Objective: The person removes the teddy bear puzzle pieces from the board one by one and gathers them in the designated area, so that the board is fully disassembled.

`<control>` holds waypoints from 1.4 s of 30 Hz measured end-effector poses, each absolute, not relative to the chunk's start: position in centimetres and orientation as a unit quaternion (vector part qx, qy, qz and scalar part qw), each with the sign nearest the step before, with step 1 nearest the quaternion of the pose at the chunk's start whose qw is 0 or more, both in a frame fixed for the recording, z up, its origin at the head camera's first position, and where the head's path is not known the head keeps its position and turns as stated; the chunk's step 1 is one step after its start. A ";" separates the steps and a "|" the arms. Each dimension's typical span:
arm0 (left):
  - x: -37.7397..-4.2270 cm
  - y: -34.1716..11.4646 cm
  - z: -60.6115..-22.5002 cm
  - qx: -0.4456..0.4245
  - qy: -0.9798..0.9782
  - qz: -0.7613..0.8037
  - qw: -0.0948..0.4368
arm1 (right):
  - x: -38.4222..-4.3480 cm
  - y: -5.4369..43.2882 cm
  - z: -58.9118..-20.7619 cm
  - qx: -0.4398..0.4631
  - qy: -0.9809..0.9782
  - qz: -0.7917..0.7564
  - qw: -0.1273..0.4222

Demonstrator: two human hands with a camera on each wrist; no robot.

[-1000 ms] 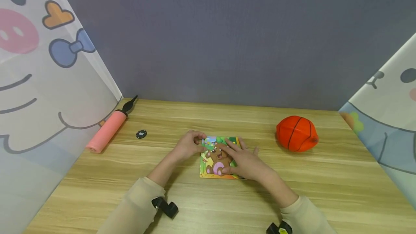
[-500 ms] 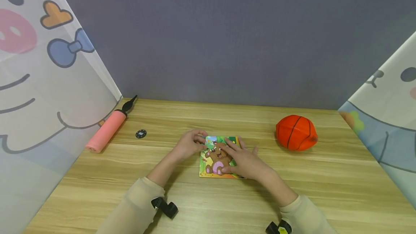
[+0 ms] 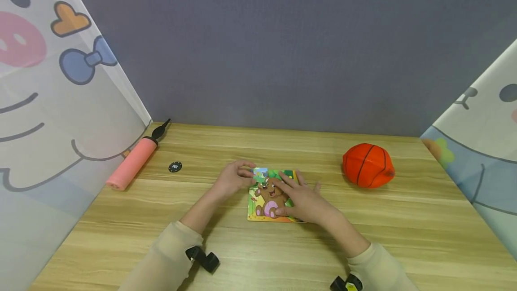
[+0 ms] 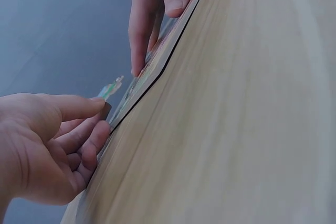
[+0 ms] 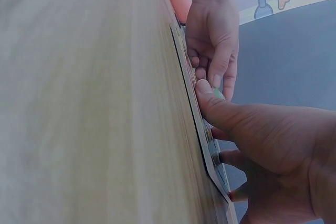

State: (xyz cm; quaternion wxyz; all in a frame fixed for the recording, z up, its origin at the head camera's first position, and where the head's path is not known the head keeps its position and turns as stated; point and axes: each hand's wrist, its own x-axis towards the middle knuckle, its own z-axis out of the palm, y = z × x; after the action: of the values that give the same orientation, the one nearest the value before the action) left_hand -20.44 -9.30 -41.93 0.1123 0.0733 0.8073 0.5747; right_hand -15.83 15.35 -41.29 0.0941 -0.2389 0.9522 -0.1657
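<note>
A flat square jigsaw puzzle (image 3: 264, 201) with a brown bear picture lies on the table. My left hand (image 3: 232, 179) is at its upper left corner, pinching a small puzzle piece (image 3: 260, 174) between thumb and fingers. In the left wrist view that puzzle piece (image 4: 111, 88) is tilted up from the board, with green and light blue on its face. My right hand (image 3: 304, 201) rests on the puzzle's right side, fingers spread, covering part of the bear. The right wrist view shows the fingertips (image 5: 239, 192) of this hand against the board.
To the right lies a dented orange-red ball (image 3: 368, 165) with black lines. A pink hand pump (image 3: 133, 163) with a black nozzle and a round black chip (image 3: 175, 166) marked 100 are at the left. A grey wall (image 3: 282, 57) stands behind the wooden table (image 3: 262, 255).
My left hand has shifted slightly left, and the corner piece in its fingers now stands out more from the board. The right hand has stayed in place.
</note>
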 end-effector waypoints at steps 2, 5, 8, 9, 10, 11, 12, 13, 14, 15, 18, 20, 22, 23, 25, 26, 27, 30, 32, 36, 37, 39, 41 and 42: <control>-20.3 -9.5 -42.0 0.072 0.806 0.577 0.113 | -15.8 15.4 -41.3 -0.238 0.952 -0.167 0.095; -20.2 -9.9 -42.0 0.074 0.802 0.581 0.117 | -15.8 15.3 -41.3 -0.238 0.952 -0.169 0.097; -20.2 -10.3 -42.1 0.079 0.795 0.590 0.120 | -15.7 15.3 -41.3 -0.237 0.951 -0.170 0.098; -20.2 -10.4 -42.1 0.080 0.792 0.593 0.121 | -15.7 15.2 -41.2 -0.237 0.951 -0.170 0.099; -20.1 -10.6 -42.1 0.080 0.790 0.595 0.122 | -15.7 15.2 -41.2 -0.237 0.951 -0.170 0.099; -20.1 -10.7 -42.2 0.079 0.789 0.597 0.122 | -15.7 15.2 -41.2 -0.236 0.951 -0.171 0.100; -20.1 -10.8 -42.2 0.078 0.788 0.598 0.121 | -15.7 15.2 -41.2 -0.237 0.951 -0.171 0.101; -20.1 -11.0 -42.3 0.080 0.788 0.598 0.120 | -15.7 15.2 -41.2 -0.237 0.951 -0.171 0.102; -20.1 -11.2 -42.4 0.079 0.789 0.598 0.120 | -15.7 15.2 -41.2 -0.237 0.951 -0.170 0.102; -20.1 -11.3 -42.4 0.078 0.788 0.599 0.119 | -15.7 15.2 -41.1 -0.237 0.951 -0.171 0.103; -20.1 -11.8 -42.5 0.079 0.789 0.597 0.118 | -15.7 15.2 -41.1 -0.237 0.951 -0.170 0.102; -20.1 -12.1 -42.4 0.077 0.789 0.598 0.120 | -15.7 15.2 -41.2 -0.237 0.951 -0.170 0.101; -20.0 -12.4 -42.4 0.078 0.790 0.596 0.121 | -15.7 15.2 -41.2 -0.236 0.952 -0.169 0.101; -20.0 -12.6 -42.5 0.080 0.790 0.596 0.121 | -15.7 15.3 -41.3 -0.235 0.952 -0.169 0.101; -20.0 -13.0 -42.5 0.079 0.791 0.594 0.123 | -15.7 15.3 -41.3 -0.235 0.952 -0.168 0.101; -20.0 -13.2 -42.6 0.077 0.792 0.593 0.124 | -15.7 15.3 -41.3 -0.235 0.952 -0.168 0.101; -20.0 -13.4 -42.6 0.078 0.792 0.593 0.125 | -15.7 15.3 -41.4 -0.235 0.952 -0.167 0.101; -20.1 -14.1 -42.7 0.071 0.794 0.591 0.125 | -15.7 15.4 -41.4 -0.238 0.952 -0.168 0.099; -20.0 -14.5 -42.7 0.071 0.794 0.590 0.125 | -15.7 15.4 -41.4 -0.238 0.951 -0.170 0.097; -20.0 -15.5 -42.6 0.067 0.796 0.588 0.123 | -15.7 15.3 -41.3 -0.238 0.951 -0.170 0.097; -20.0 -15.8 -42.6 0.066 0.797 0.588 0.123 | -15.7 15.3 -41.3 -0.238 0.952 -0.169 0.097; -19.9 -16.5 -42.6 0.064 0.797 0.588 0.122 | -15.7 15.3 -41.3 -0.239 0.952 -0.168 0.096; -19.9 -17.0 -42.5 0.061 0.798 0.588 0.120 | -15.8 15.3 -41.2 -0.239 0.952 -0.168 0.096; -19.9 -17.3 -42.5 0.060 0.796 0.590 0.120 | -15.8 15.3 -41.2 -0.239 0.952 -0.168 0.096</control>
State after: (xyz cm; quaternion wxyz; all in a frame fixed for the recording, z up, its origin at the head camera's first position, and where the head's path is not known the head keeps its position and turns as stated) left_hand -19.91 -17.30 -42.54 0.1199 0.0602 0.7963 0.5898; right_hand -15.78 15.31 -41.23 0.0957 -0.2388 0.9517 -0.1679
